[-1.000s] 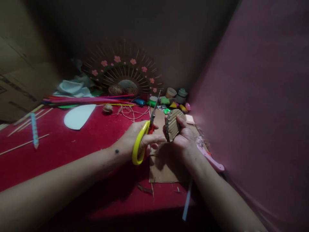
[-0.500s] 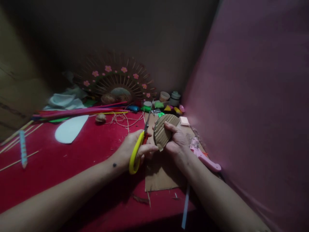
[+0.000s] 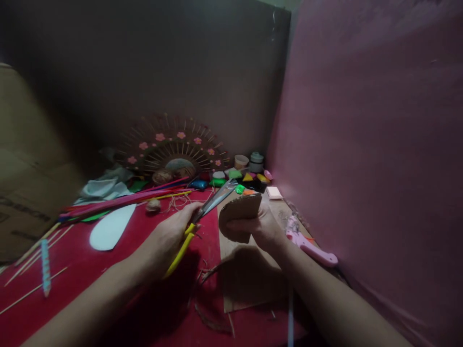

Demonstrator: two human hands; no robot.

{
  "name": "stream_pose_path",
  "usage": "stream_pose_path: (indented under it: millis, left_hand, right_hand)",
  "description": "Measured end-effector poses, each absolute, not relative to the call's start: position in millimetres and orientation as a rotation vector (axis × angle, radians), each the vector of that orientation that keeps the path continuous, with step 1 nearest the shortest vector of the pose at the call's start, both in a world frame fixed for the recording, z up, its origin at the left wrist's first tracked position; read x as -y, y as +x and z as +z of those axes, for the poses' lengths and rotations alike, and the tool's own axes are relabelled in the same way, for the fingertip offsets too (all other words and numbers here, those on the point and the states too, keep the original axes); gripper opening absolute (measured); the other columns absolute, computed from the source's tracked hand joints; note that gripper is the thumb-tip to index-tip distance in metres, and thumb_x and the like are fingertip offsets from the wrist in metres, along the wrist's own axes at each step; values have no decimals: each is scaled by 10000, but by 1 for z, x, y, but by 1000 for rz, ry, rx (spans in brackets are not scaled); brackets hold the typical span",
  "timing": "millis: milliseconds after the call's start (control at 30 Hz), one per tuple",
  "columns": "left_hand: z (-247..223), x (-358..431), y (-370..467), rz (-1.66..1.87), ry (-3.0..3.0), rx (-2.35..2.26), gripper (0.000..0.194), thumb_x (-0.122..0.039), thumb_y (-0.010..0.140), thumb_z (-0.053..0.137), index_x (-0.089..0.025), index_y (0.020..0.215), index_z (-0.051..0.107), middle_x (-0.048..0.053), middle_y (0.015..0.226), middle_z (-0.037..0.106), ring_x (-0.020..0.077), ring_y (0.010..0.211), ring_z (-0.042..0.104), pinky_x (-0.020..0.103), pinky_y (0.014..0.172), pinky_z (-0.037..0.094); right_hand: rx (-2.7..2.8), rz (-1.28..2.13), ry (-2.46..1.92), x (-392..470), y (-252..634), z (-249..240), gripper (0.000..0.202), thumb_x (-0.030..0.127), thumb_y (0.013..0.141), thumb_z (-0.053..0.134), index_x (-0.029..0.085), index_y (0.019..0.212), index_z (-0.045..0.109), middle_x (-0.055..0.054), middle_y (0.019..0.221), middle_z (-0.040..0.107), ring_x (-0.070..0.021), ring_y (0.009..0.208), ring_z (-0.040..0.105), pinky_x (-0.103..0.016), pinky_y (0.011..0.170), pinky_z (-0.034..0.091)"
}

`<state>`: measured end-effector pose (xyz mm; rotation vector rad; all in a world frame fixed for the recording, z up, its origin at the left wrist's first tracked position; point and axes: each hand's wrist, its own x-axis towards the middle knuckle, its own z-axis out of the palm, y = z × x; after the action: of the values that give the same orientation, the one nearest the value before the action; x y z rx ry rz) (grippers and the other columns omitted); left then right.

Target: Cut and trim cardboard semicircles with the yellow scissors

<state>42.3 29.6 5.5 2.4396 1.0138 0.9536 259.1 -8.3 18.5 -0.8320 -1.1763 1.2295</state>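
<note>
My left hand [image 3: 175, 236] is wrapped round yellow-handled scissors [image 3: 191, 231], whose blades point up and away to the right. The rounded piece of corrugated cardboard [image 3: 240, 208] is gripped by my right hand [image 3: 265, 229], with the thumb lying across its face. This piece is tilted, curved side to the left and a straight edge to the right, and the scissor tips are just beyond its upper left. Beneath both lies a flat cardboard sheet [image 3: 253, 284] on the red tabletop [image 3: 144, 308].
A flower-decorated stick fan [image 3: 181, 149] leans at the back. Colored clay packets [image 3: 219, 182] and a lidded jar [image 3: 256, 161] stand before the wall. At right lies a pink glue gun [image 3: 314, 249]; at left, a white teardrop piece [image 3: 112, 229], skewers and a patterned pencil [image 3: 45, 267].
The cardboard piece has turned in my right hand, now showing a smooth face. My left hand has moved down and left with the scissors, and thin scraps lie below. The view has tilted up.
</note>
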Motion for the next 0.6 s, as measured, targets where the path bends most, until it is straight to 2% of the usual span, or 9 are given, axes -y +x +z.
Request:
stream_pose_path:
  millis: [200, 600]
  left_hand:
    - [16, -32, 30, 837, 2748, -924, 445, -239, 875, 372, -165, 1314, 367, 139, 1271, 537, 270, 1163, 517, 416, 962, 442]
    - [21, -23, 33, 751, 2969, -966, 482, -161, 820, 379, -140, 1300, 338, 162, 1131, 581, 273, 1029, 572, 409, 810, 498]
  right_hand:
    - [1195, 1349, -812, 9, 258, 20, 240, 156, 492, 788, 191, 720, 719, -3, 682, 690, -143, 628, 620, -290, 597, 527]
    - [1252, 1373, -778, 12, 258, 21, 146, 212, 532, 783, 184, 655, 710, 19, 553, 604, -112, 514, 525, -263, 485, 463]
